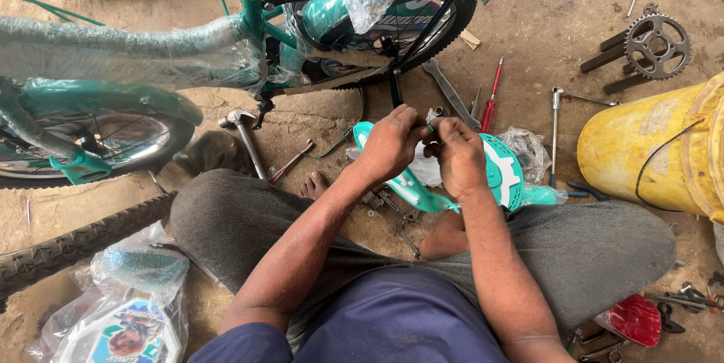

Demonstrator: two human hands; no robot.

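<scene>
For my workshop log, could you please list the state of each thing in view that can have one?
left hand: closed on the teal chain guard, fingertips at a small part
right hand: pinching the same small part
teal chain guard: off the bicycle, held above the lap
teal bicycle: frame in plastic wrap
hammer: lying on the ground
red screwdriver: lying on the ground
chainring: lying loose
yellow drum: on its side

Workshop floor, bare ground, daylit.
Dusty brown dirt floor, uneven and stained; even daylight, soft shadows. A yellow plastic drum lies at the right edge. No walls, windows or furniture are in view.
</scene>
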